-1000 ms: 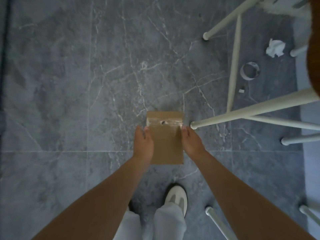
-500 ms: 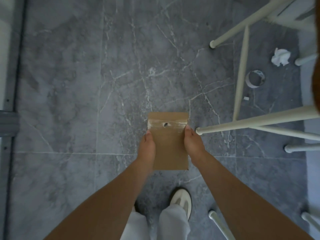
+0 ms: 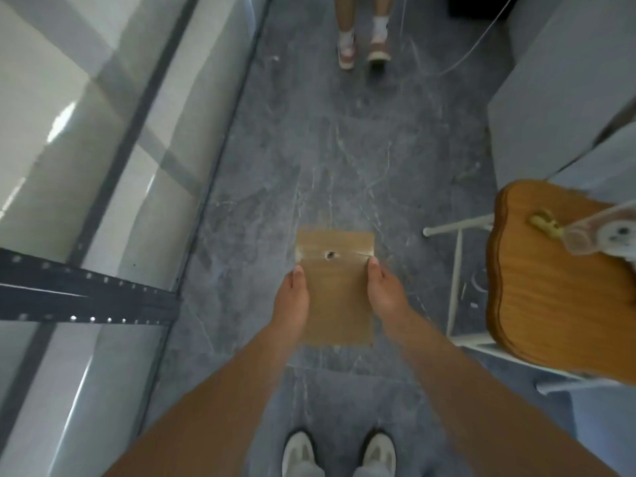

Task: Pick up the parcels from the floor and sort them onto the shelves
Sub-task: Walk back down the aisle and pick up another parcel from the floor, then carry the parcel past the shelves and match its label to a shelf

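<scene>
Gripping the brown parcel [image 3: 335,304] by its side edges with left hand [image 3: 292,297] and right hand [image 3: 383,297], clear of the floor [image 3: 309,166]; pickup done, placing on the shelf rack [image 3: 86,294] at left not yet done.

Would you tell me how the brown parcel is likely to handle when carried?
Probably light: the left hand and right hand hold the parcel by its edges alone. Seemingly stiff, as it shows no sag. Its punctured tape might tear.
</scene>
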